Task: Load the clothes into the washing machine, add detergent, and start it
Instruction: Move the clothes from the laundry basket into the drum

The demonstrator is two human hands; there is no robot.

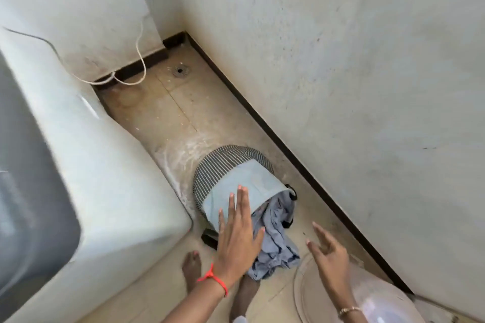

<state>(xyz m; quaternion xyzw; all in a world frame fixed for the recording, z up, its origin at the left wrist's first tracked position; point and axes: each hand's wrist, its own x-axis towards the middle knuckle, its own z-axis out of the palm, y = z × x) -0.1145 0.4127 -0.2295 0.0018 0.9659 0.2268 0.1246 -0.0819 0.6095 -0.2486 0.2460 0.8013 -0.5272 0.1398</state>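
We're looking down: striped grey-and-pale-blue fabric laundry basket (231,178) lying tipped on tiled floor (162,113), just beside white top-load washing machine (99,165). Crumpled blue-grey clothes (275,238) spilling from its mouth. Left hand (236,238) hovering over basket, fingers spread, gripping nothing. Right hand (328,254) nr clothes, fingers loose, empty.

A striped laundry basket (231,176) lies tipped on the floor (162,113), grey clothes (275,241) spilling near. Both hands, left hand (237,238) and right hand (329,254), hover open-fingered; washing machine (86,165) left.
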